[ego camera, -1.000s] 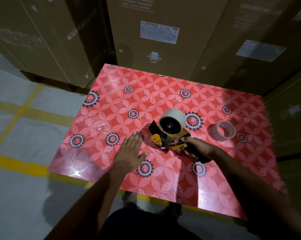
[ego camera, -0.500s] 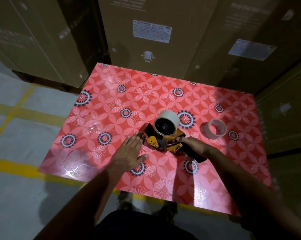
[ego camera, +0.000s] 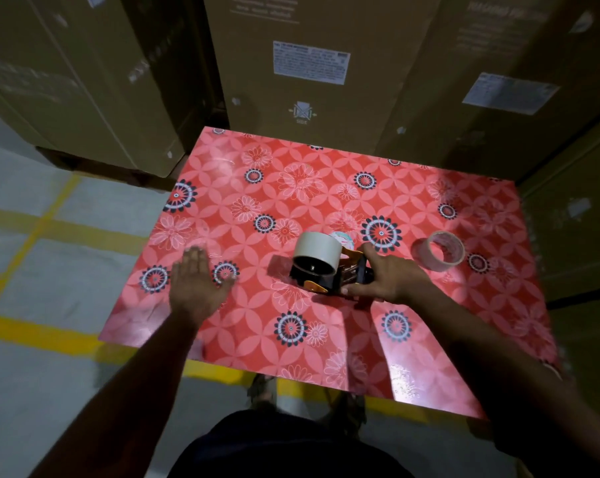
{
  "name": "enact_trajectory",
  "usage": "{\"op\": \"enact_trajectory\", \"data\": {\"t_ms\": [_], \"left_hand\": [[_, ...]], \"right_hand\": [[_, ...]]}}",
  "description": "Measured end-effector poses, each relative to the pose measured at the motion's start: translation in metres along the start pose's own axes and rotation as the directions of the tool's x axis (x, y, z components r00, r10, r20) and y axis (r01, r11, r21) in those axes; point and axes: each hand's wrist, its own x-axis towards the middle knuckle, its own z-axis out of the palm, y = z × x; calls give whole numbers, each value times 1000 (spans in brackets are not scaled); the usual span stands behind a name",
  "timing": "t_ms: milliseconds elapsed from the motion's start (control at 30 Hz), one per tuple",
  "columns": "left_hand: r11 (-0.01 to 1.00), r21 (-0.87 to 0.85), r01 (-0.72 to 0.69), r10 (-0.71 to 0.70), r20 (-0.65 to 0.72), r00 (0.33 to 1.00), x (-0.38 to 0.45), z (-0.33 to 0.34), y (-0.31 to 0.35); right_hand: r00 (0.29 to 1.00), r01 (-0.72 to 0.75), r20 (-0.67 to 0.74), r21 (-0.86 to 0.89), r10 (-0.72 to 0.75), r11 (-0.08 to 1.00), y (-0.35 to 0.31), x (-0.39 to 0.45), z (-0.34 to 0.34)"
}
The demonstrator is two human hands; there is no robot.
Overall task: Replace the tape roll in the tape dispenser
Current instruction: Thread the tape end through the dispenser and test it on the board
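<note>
While the right hand point(ego camera: 393, 279) grips the tape dispenser point(ego camera: 329, 274) lying lengthwise left-right, roll end leftward (spare tape roll point(ego camera: 439, 250) nearby), the left hand point(ego camera: 196, 284) hovers open above a floral table point(ego camera: 429, 339) among cardboard boxes point(ego camera: 308, 63).

Count on my table point(ego camera: 326, 339): one tape dispenser point(ego camera: 329, 274), two tape rolls, namely one thick roll point(ego camera: 317, 250) mounted on it and one thin roll point(ego camera: 438, 250) lying loose. Behind the table, four cardboard boxes point(ego camera: 312, 63) at least. My two hands point(ego camera: 193, 284) are in view.
</note>
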Motion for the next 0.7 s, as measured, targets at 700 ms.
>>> {"op": "enact_trajectory", "data": {"t_ms": [700], "left_hand": [[856,87,-509,496,135,858,-46,22,74]], "right_hand": [[973,-150,-209,-274,94,950,-49,18,-40]]}}
